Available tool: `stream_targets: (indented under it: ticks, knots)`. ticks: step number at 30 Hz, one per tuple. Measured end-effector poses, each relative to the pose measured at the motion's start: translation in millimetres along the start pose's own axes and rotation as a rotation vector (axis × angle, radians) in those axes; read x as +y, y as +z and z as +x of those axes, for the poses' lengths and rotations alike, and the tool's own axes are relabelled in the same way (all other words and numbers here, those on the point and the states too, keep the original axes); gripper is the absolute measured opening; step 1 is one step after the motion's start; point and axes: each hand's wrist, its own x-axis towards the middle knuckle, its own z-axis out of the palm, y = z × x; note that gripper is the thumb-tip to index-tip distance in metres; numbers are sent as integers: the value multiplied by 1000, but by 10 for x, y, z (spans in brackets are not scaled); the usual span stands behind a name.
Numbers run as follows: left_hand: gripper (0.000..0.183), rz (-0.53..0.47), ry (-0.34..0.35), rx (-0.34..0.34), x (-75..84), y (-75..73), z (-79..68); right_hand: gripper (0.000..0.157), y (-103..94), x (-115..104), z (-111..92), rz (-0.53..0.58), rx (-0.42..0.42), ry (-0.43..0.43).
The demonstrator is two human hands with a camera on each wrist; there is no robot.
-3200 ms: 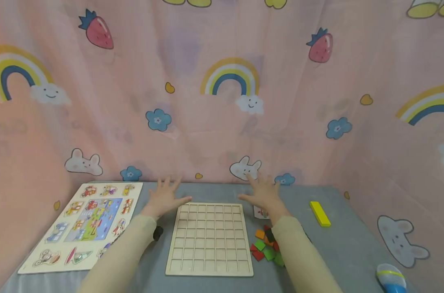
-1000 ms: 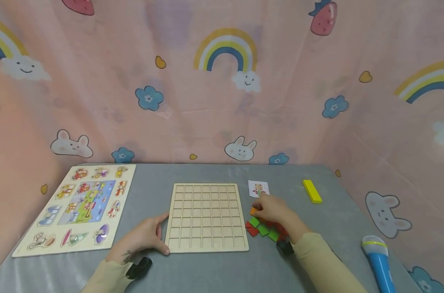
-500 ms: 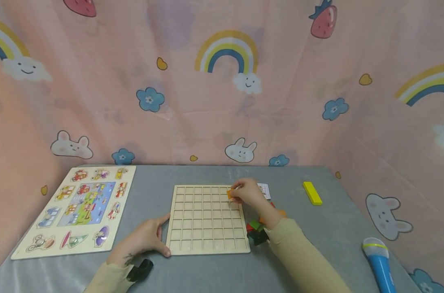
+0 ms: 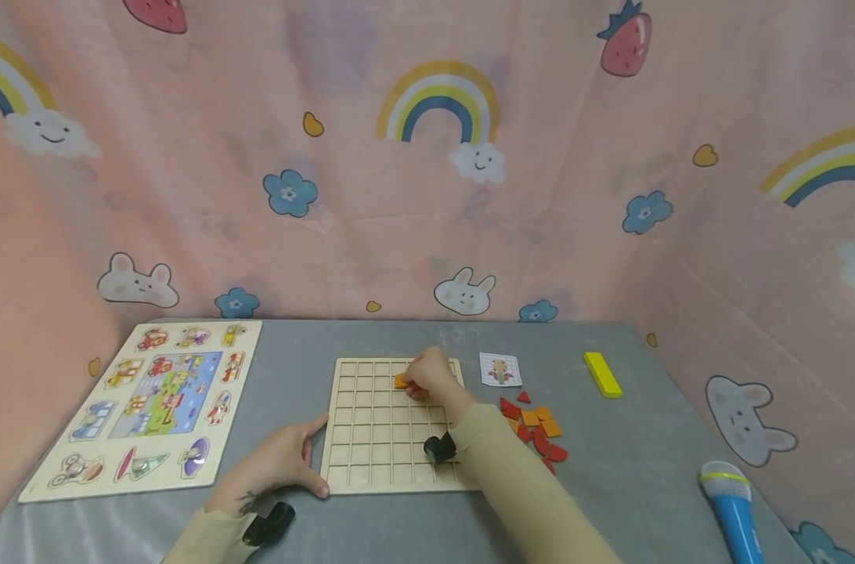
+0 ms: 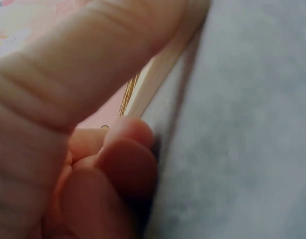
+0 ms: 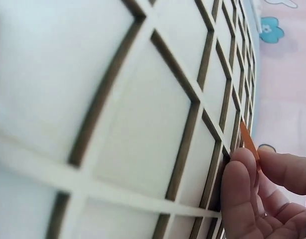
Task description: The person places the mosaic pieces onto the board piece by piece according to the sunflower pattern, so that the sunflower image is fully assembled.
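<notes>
As we look down at the grey desk [image 4: 625, 446], we see the right hand [image 4: 431, 374] pinching an orange tile [image 4: 399, 381] between thumb and fingers, over the wooden grid board [image 4: 360, 439]. The tile is near the middle of the board's far edge; from the right wrist we see it tilted, but we cannot tell whether it touches a compartment. The left hand [image 4: 279, 462] rests against the board's left edge, thumb and forefinger spread, the thumb at the near left corner.

Off the board's right edge we find loose red and orange tiles [image 4: 550, 428], partly behind the right sleeve [image 4: 519, 486]. A small picture card [image 4: 500, 370] lies beside the board's far right corner. We see a yellow block [image 4: 602, 374] toward the desk's far right corner, a blue microphone [image 4: 732, 501] nearer the right edge, and a picture puzzle [image 4: 135, 392] along the left. Behind the far edge hangs a pink curtain [image 4: 568, 258].
</notes>
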Motion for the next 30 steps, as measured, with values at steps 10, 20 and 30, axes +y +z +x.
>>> stream_targets:
  ticks: [10,20,30]
  knots:
    - [117,-15,7,-2,13,6,4,14,73,-46,-13,-307,56,-96]
    - [117,-25,19,0,-7,2,4,17,-181,-93,-77,-584,144,-203]
    - [118,-22,24,9,-12,-6,2,7,-1263,302,-143,-871,244,-61]
